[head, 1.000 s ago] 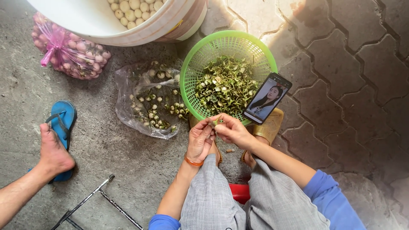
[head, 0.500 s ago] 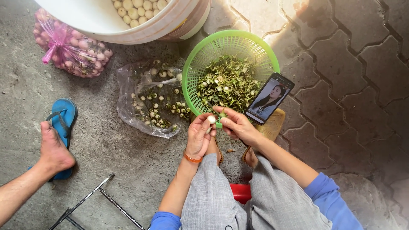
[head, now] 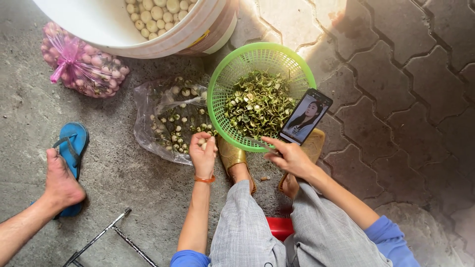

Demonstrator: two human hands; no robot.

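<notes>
The left hand is cupped narrow around a few small pale seeds, held over the near edge of a clear plastic sheet spread on the concrete floor. More seeds, some with green husk, lie scattered on that sheet. The right hand is loosely open, fingers extended toward the near rim of a green basket; whether anything sits between its fingers cannot be determined. The basket holds a heap of green husks. A phone with a lit screen leans on the basket's right rim, just beyond the right hand. A white bucket containing peeled pale seeds stands above the sheet. A pink mesh bag of seeds lies to its left. Another person's bare foot rests on a blue sandal at far left.
</notes>
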